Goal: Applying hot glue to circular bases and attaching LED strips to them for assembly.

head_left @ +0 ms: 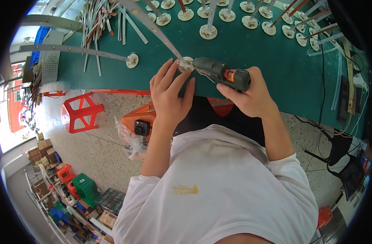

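Note:
Fingertips of my left hand press and steady a small round white base on the green table; the thumb is a little apart. A long, thin white strip with LEDs rises from this base, tilted up and left. My right hand is wrapped round a dark hand-held power tool with an orange part at its rear. Its narrow tip meets the base beside my left fingertips. What the tip touches is too small to tell. Left of my hands, a similar base carries another LED strip.
Several more bases with upright strips stand along the far side of the green table. Loose strips are heaped at far left. A wooden bar and cables lie at right. A red stool stands below the table's left edge.

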A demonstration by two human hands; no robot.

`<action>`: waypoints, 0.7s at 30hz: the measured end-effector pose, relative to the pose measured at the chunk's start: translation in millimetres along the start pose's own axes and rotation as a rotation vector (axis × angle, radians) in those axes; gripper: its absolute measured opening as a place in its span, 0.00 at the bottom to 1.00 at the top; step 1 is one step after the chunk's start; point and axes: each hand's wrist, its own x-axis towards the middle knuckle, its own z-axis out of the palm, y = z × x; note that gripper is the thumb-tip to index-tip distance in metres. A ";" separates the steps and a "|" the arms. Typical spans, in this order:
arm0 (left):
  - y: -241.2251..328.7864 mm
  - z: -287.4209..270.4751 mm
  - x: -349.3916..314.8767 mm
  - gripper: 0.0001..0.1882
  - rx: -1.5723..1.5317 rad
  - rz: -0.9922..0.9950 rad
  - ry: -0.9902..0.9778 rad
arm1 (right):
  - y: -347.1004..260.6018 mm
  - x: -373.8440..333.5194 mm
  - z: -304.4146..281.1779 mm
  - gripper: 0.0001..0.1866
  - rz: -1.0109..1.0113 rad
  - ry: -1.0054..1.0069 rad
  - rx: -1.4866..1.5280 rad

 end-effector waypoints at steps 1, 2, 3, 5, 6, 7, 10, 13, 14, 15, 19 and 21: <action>-1.5 -0.8 0.3 0.14 -0.002 0.010 -0.006 | 1.9 -0.7 -0.3 0.12 0.002 0.010 0.006; -3.2 -2.1 0.7 0.13 0.006 0.040 -0.030 | 4.3 -1.5 -0.1 0.12 0.013 0.029 0.056; -5.4 -3.5 1.1 0.13 0.015 0.069 -0.054 | 6.4 -2.1 0.9 0.12 0.024 0.045 0.108; -8.7 -6.2 7.9 0.12 -0.017 0.084 -0.089 | 6.1 -1.6 0.4 0.12 0.001 0.073 0.119; -9.7 -8.2 11.3 0.12 -0.048 0.090 -0.118 | 4.5 -1.5 -0.8 0.13 -0.023 0.093 0.124; -12.1 -10.0 13.8 0.12 -0.048 0.096 -0.127 | 3.5 -0.4 -2.6 0.13 -0.019 0.100 0.132; -14.7 -12.8 19.6 0.12 -0.088 0.102 -0.173 | 1.0 2.1 -6.9 0.12 0.039 0.022 0.191; -11.0 -14.0 21.2 0.11 -0.103 0.054 -0.203 | 2.2 2.0 -6.7 0.11 0.048 0.025 0.236; -11.4 -13.0 20.9 0.11 -0.101 0.050 -0.198 | 3.7 2.2 -6.3 0.11 -0.016 0.043 0.212; -11.7 -12.3 20.7 0.11 -0.098 0.045 -0.192 | 4.9 2.6 -6.0 0.11 -0.080 0.060 0.187; -13.4 -9.9 20.1 0.11 -0.114 0.050 -0.203 | 6.9 3.2 -7.5 0.11 -0.071 0.055 0.191; -16.5 -8.4 18.7 0.10 -0.093 0.069 -0.165 | 8.8 3.2 -7.2 0.12 -0.037 0.020 0.219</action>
